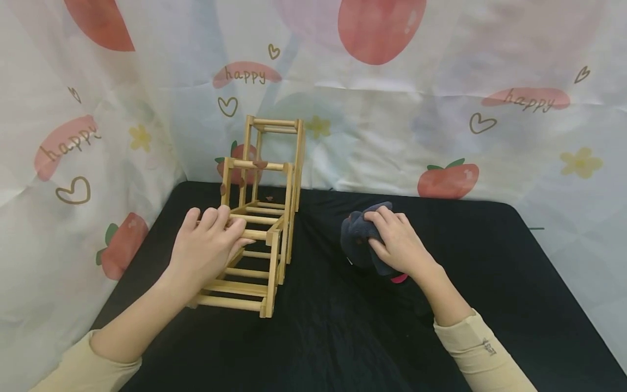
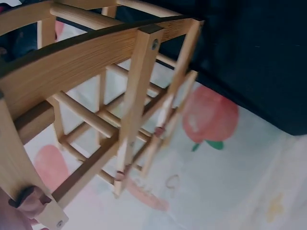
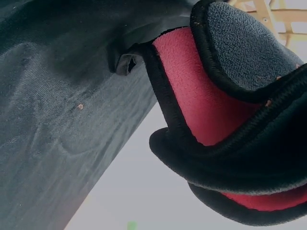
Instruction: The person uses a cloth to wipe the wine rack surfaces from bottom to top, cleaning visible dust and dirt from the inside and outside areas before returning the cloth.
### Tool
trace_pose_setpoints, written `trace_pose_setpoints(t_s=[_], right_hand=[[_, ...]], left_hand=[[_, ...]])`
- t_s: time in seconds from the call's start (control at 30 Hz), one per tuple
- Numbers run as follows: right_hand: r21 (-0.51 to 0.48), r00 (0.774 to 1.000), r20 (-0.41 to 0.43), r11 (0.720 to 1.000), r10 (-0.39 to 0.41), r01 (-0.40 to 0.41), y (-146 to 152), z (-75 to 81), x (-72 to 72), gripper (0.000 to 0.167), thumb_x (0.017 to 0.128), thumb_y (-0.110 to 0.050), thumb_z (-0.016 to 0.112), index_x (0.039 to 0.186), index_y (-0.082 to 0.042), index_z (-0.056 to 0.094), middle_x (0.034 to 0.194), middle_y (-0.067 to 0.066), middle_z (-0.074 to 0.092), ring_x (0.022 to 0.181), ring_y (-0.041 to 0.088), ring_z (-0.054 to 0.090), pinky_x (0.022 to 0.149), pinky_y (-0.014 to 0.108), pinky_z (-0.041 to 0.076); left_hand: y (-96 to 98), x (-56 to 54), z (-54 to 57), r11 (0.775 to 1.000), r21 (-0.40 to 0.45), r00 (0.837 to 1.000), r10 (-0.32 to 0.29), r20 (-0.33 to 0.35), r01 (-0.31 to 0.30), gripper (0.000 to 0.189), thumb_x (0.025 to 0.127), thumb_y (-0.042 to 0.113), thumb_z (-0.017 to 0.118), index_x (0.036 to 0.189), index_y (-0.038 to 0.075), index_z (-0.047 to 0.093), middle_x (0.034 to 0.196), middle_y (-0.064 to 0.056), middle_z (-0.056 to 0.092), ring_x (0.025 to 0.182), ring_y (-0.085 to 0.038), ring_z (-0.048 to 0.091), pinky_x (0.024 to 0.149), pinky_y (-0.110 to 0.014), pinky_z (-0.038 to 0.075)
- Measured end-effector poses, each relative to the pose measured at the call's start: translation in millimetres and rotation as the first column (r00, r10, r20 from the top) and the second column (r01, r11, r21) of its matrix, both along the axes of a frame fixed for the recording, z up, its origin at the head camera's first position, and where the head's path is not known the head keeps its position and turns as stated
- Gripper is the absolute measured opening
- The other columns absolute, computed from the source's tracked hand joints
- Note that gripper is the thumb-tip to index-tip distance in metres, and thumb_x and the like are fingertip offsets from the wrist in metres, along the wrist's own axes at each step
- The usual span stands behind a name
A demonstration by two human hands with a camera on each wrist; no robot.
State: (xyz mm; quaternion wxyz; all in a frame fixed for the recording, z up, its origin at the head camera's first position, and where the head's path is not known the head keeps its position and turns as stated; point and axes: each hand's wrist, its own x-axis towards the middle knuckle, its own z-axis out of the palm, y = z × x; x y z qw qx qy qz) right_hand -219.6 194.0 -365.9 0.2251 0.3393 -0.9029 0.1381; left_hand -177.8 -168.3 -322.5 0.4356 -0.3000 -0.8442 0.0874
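A tiered light-wood rack [image 1: 272,275] stands on the left side of the table, seen close up as a wooden frame [image 2: 133,96] in the left wrist view. My left hand [image 1: 206,245] grips its nearer upper rail. Brown smears [image 1: 260,164] mark the rack's bars, and a thick brown lump [image 2: 34,200] sticks to one slat. To the right of the rack, my right hand [image 1: 399,242] holds a bunched dark blue-grey cloth [image 1: 355,237] just over the table. The right wrist view shows the cloth's red side [image 3: 196,91] and black bound edges, with a few brown specks.
A black cloth [image 1: 313,348] with wrinkles covers the table. White curtains [image 1: 392,130] printed with fruit, hearts and the word "happy" hang behind and at the sides. A small brown crumb [image 3: 80,106] lies on the black cloth.
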Motion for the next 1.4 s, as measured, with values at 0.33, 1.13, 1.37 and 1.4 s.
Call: trace_pose_setpoints(t_s=[0.33, 1.13, 1.37, 1.4], right_hand=[[-0.028, 1.000, -0.002, 1.000, -0.006, 0.006, 1.1, 2.1, -0.1, 0.034, 0.076, -0.008, 0.061, 0.108, -0.002, 0.051, 0.096, 0.013, 0.052, 0.088, 0.029, 0.049, 0.079, 0.049, 0.037], [-0.041, 0.997, 0.018, 0.996, -0.077, 0.078, 16.2, 8.8, 3.4, 0.034, 0.075, -0.006, 0.059, 0.108, 0.001, 0.051, 0.096, 0.015, 0.051, 0.090, 0.031, 0.049, 0.080, 0.049, 0.036], [-0.045, 0.996, 0.006, 0.995, -0.086, 0.086, 20.0, 10.9, 3.7, 0.034, 0.075, -0.006, 0.058, 0.107, 0.001, 0.051, 0.096, 0.015, 0.051, 0.089, 0.031, 0.049, 0.081, 0.050, 0.035], [-0.043, 0.996, 0.006, 0.995, -0.085, 0.086, 20.5, 11.1, 3.5, 0.034, 0.075, -0.006, 0.058, 0.108, 0.001, 0.051, 0.096, 0.015, 0.051, 0.089, 0.031, 0.048, 0.081, 0.050, 0.035]], left_hand=[[30.1, 3.9, -1.2, 0.998, 0.007, 0.998, 0.058, 0.015, -0.058, 0.048, 0.100, 0.038, 0.019, 0.073, 0.005, 0.041, 0.072, -0.011, 0.040, 0.065, -0.025, 0.033, 0.067, -0.040, 0.029], [121.8, 5.3, 4.9, 0.968, 0.000, 0.966, 0.250, 0.064, -0.251, 0.037, 0.091, 0.044, 0.050, 0.074, 0.011, 0.048, 0.069, -0.006, 0.047, 0.073, -0.022, 0.043, 0.081, -0.038, 0.035], [142.7, 7.0, 11.4, 0.956, -0.022, 0.944, 0.293, 0.152, -0.293, 0.037, 0.094, 0.043, 0.044, 0.076, 0.011, 0.049, 0.073, -0.006, 0.047, 0.076, -0.023, 0.044, 0.086, -0.039, 0.034], [143.7, 6.7, 11.7, 0.956, -0.019, 0.943, 0.291, 0.159, -0.292, 0.037, 0.094, 0.043, 0.044, 0.076, 0.011, 0.049, 0.074, -0.006, 0.047, 0.077, -0.023, 0.044, 0.087, -0.039, 0.035]])
